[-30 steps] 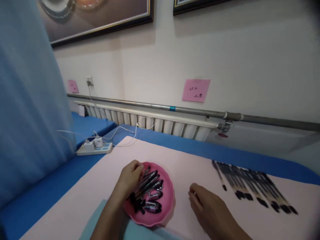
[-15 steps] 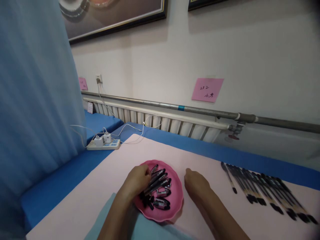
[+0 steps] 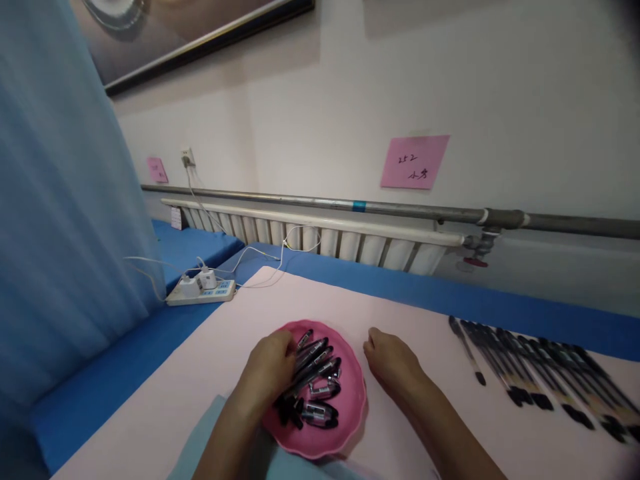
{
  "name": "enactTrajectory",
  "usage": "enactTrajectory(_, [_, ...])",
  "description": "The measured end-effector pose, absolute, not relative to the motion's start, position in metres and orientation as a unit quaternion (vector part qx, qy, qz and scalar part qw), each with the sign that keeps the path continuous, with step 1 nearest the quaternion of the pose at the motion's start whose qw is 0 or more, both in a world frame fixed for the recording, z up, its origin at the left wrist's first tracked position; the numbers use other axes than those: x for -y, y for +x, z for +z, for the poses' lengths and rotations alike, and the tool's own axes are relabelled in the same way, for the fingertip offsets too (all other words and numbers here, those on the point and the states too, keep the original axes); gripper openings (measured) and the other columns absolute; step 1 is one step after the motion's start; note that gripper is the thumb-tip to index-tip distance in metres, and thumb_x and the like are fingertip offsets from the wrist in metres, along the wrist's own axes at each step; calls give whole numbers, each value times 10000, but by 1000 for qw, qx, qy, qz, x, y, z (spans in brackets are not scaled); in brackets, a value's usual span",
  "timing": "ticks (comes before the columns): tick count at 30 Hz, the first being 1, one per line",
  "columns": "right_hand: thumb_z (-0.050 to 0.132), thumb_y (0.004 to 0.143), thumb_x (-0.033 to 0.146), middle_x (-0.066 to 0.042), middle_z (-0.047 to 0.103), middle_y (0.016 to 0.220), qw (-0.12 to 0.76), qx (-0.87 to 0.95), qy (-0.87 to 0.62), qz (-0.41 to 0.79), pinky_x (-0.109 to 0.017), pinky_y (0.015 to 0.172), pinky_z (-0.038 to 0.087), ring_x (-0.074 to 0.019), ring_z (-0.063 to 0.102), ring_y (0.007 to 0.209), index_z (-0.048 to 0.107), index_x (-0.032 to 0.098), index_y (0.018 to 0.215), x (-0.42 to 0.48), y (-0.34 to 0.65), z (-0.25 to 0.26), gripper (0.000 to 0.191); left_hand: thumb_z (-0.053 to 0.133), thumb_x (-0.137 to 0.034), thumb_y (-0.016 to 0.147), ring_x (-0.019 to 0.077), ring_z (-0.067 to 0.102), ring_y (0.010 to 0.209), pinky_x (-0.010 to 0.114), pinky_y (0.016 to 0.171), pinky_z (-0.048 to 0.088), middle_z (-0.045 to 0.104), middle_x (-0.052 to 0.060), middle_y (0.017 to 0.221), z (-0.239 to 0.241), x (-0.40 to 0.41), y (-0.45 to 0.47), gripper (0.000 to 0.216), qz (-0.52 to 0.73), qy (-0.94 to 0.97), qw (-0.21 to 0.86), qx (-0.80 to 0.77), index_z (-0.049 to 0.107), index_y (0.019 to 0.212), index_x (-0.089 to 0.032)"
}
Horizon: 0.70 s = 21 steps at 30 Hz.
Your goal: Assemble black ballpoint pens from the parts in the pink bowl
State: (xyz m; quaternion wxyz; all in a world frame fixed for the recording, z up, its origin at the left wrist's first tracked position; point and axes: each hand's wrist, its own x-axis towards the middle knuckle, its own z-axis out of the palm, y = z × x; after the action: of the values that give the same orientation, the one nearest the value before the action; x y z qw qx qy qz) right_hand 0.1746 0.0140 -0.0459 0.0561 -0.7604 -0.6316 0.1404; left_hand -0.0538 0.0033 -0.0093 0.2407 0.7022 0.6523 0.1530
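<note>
I have the left hand (image 3: 273, 360) at the near-left part of a round pink dish (image 3: 351, 410), its fingers curled in over the rim against the pieces inside. I can't tell from here whether its grip is clamped on one of them; the fingertips are hidden from me. The right hand (image 3: 393, 357) sits just beside the dish's right rim, fingers bent inward, and I can't make out anything in that grip or whether it is fully closed.

The dish rests on a pale pink cover (image 3: 280, 297) spread over a blue surface (image 3: 425, 292). In it I see a heap of dark-tipped pieces (image 3: 319, 413), several with clear, glossy casings, lying fanned across its left and middle; its right part is bare. Well to the right I have a row of long brushes (image 3: 547, 375) lying slantwise, black heads toward me, with a single brush (image 3: 467, 350) set slightly apart at its left end. Over on the far left, a power strip (image 3: 213, 293) carries white plugs.
</note>
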Motion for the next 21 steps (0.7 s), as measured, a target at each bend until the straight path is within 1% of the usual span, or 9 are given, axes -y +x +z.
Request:
enactTrajectory(3, [338, 838, 209, -102, 656, 810, 66, 635, -757, 143, -266, 522, 306, -203, 596, 713, 560, 173, 800, -16, 174, -47, 228, 484, -121, 692, 188, 578, 734, 256, 599, 335, 669, 56, 811, -14, -2, -48, 166, 144, 713, 223, -649, 622, 757, -185])
enactTrajectory(5, [343, 832, 203, -101, 659, 819, 72, 637, -753, 144, -265, 524, 303, -203, 596, 722, 559, 173, 798, -16, 175, -48, 221, 474, -112, 696, 195, 581, 723, 264, 598, 341, 670, 60, 803, -17, -3, -47, 191, 150, 709, 228, -650, 624, 792, -184])
enactTrajectory(7, [345, 828, 199, -96, 658, 814, 76, 638, -752, 146, -264, 520, 299, -198, 594, 713, 558, 175, 793, -15, 176, -49, 217, 470, -79, 679, 188, 593, 725, 259, 606, 360, 679, 46, 793, -20, -3, -47, 241, 171, 707, 268, -632, 629, 827, -185])
enactTrajectory(10, [347, 829, 200, -87, 652, 796, 77, 637, -752, 149, -263, 515, 297, -194, 590, 703, 559, 176, 792, -15, 178, -50, 216, 472, -38, 665, 165, 613, 750, 233, 629, 400, 692, 21, 797, -22, -5, -48, 280, 203, 697, 380, -573, 630, 849, -178])
enactTrajectory(12, [345, 836, 206, -88, 651, 800, 74, 636, -754, 151, -262, 515, 300, -193, 590, 700, 563, 175, 803, -15, 177, -49, 223, 462, -47, 696, 144, 613, 715, 215, 608, 411, 694, 9, 791, -22, -7, -50, 270, 216, 678, 406, -574, 624, 872, -174])
enactTrajectory(14, [342, 844, 213, -94, 653, 817, 70, 634, -755, 153, -264, 518, 304, -194, 591, 698, 568, 172, 817, -15, 176, -49, 231, 452, -65, 728, 128, 603, 692, 204, 597, 407, 693, 10, 811, -21, -10, -52, 268, 221, 665, 368, -611, 621, 905, -173])
enactTrajectory(17, [341, 852, 223, -106, 656, 841, 67, 633, -756, 154, -268, 524, 311, -202, 594, 713, 578, 168, 842, -14, 175, -47, 243, 445, -85, 747, 130, 590, 711, 211, 617, 390, 686, 26, 823, -20, -13, -54, 259, 212, 662, 293, -657, 630, 905, -174])
enactTrajectory(21, [340, 856, 220, -106, 653, 831, 64, 633, -756, 155, -266, 528, 314, -203, 594, 721, 586, 165, 857, -14, 175, -44, 252, 473, -85, 705, 158, 579, 715, 240, 619, 353, 675, 32, 760, -19, -12, -54, 221, 169, 684, 251, -664, 646, 804, -181])
